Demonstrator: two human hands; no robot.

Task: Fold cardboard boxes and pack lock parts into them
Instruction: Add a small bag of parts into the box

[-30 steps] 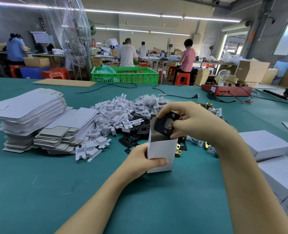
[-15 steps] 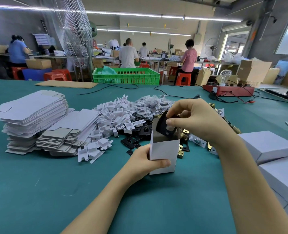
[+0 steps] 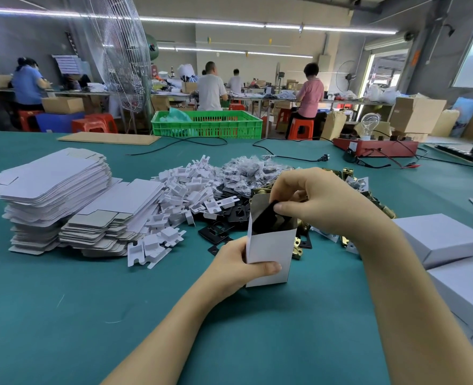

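White card is what I have upright in my left hand (image 3: 239, 266): a small folded white cardboard box (image 3: 270, 252), its open mouth up, its base at or just above the teal felt-covered table (image 3: 63, 315); I cannot tell if it touches. My thumb lies across the near face, fingers wrapped round the far side.

My right hand (image 3: 321, 201) pinches a flat black plastic lock plate (image 3: 265, 216) between thumb and fingertips, the plate tilted and part-way into the box mouth. I judge the box itself as folded, with this plate going in now.

Done so far, as I read it: several closed white boxes (image 3: 437, 237) lie stacked at the right edge. Left to do looks like far more. A tall stack of flat unfolded white box blanks (image 3: 55, 187) stands at the left, and between it and the box lie heaps of white plastic pieces (image 3: 185, 195), small clear bagged parts (image 3: 252, 173), black plates (image 3: 229, 220) and brass-coloured lock bodies (image 3: 299, 247). Whether other parts already sit inside the box I cannot see, and its top flaps are not yet closed.
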